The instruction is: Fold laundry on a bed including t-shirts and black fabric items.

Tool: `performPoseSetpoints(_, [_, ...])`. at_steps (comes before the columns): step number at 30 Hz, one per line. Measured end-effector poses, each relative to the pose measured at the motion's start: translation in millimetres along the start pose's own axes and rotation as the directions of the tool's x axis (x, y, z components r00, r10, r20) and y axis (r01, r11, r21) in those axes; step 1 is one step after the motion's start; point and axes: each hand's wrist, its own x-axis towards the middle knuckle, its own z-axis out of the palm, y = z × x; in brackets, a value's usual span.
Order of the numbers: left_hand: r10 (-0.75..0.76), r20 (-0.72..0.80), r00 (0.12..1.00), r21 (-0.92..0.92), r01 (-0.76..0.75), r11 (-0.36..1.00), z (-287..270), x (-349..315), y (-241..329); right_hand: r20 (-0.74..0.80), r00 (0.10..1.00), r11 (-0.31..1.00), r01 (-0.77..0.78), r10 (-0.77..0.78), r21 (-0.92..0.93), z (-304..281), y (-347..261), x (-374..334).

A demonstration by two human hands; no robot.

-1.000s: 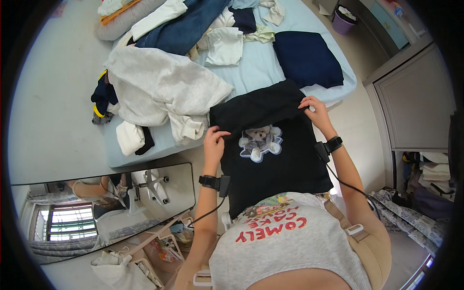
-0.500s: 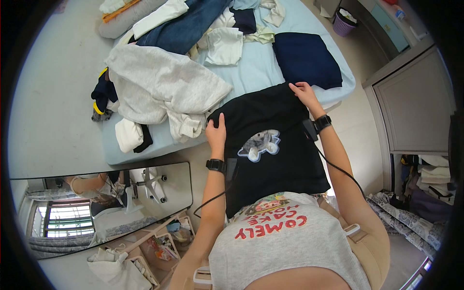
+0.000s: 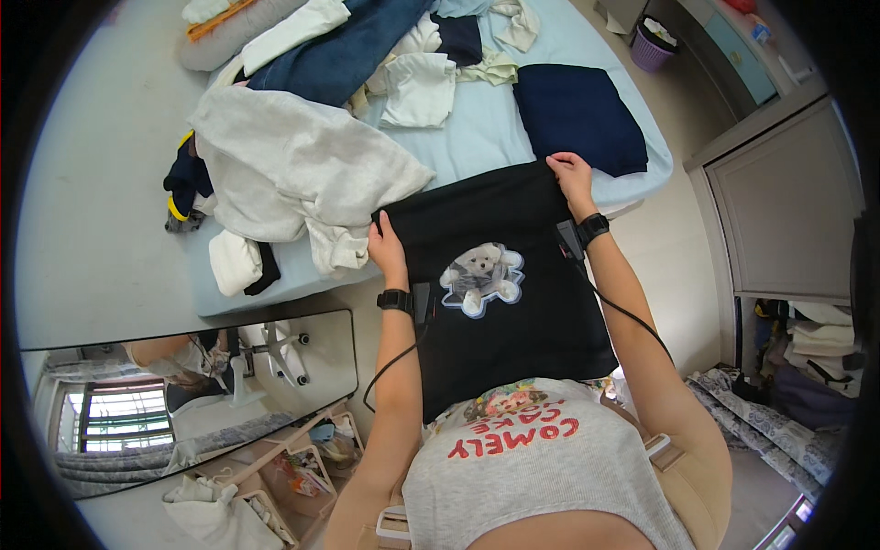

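A black top (image 3: 504,353) with a fluffy white animal print on its front hangs spread out before my body. My left hand (image 3: 387,247) is closed on its far left corner, thumb up along the edge. At the far right corner, the fingers of my right hand (image 3: 570,176) pinch the cloth. Between the two hands the far edge is pulled fairly straight. Just beyond my right hand lies a folded navy garment (image 3: 579,117) on the bed's light blue sheet (image 3: 486,147). A crumpled light grey garment (image 3: 284,160) lies close to my left hand.
Jeans (image 3: 339,60), a folded white garment (image 3: 419,90) and other clothes cover the far part of the bed. A mirror (image 3: 312,353) stands at the left, above a storage rack (image 3: 302,467). At the right are a cabinet (image 3: 788,197) and a purple basket (image 3: 649,52).
Both hands have shifted slightly left with the black top. Its cloth is now flatter and more stretched, so the whole animal print shows where a fold hid part of it before.
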Motion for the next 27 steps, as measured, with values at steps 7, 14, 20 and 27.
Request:
performPoseSetpoints(7, [0.086, -0.057, 0.995, 0.080, -0.082, 0.993, 0, -29, 18, 0.030, 0.993, 0.988, 0.113, -0.110, -0.103, -21, 17, -11])
performPoseSetpoints(14, [-0.062, 0.192, 0.979, 0.089, 0.046, 0.995, -33, -49, -17, 0.260, 0.963, 0.950, 0.140, -0.066, -0.280, -38, 19, -63])
performPoseSetpoints(20, [0.186, 0.006, 0.983, 0.433, -0.170, 0.885, -10, -57, -5, 0.225, 0.955, 0.927, 0.254, -0.195, -0.276, -39, 34, -66])
performPoseSetpoints(27, [-0.053, 0.055, 0.997, 0.545, 0.015, 0.838, -32, -73, 29, 0.218, 0.965, 0.711, 0.258, -0.149, -0.655, -49, 16, -71])
